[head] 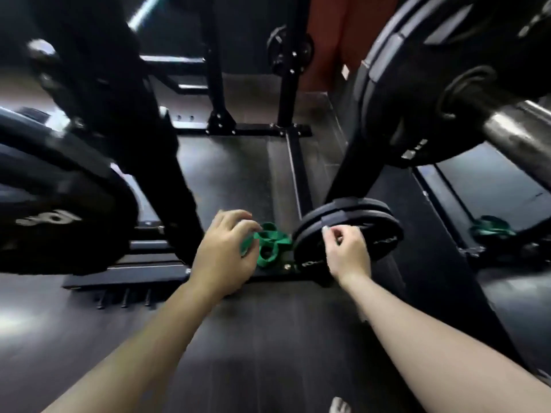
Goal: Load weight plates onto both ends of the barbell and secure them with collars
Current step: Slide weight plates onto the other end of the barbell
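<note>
A green collar [269,244] lies on the rack's base beam, low in the middle of the view. My left hand [223,251] hovers over its left side with fingers curled and apart, touching or nearly touching it. My right hand [346,251] is in front of a small black weight plate [372,228] stored low on the rack, fingers pinched with nothing seen in them. The barbell sleeve [518,135] juts out at upper right, with large black plates [417,93] loaded on it. A second green collar [492,229] lies on the floor at the right.
A large black plate [50,204] hangs on the rack at the left. Black rack uprights [143,120] and base beams [256,129] cross the dark floor. A bare foot [340,408] shows at the bottom edge.
</note>
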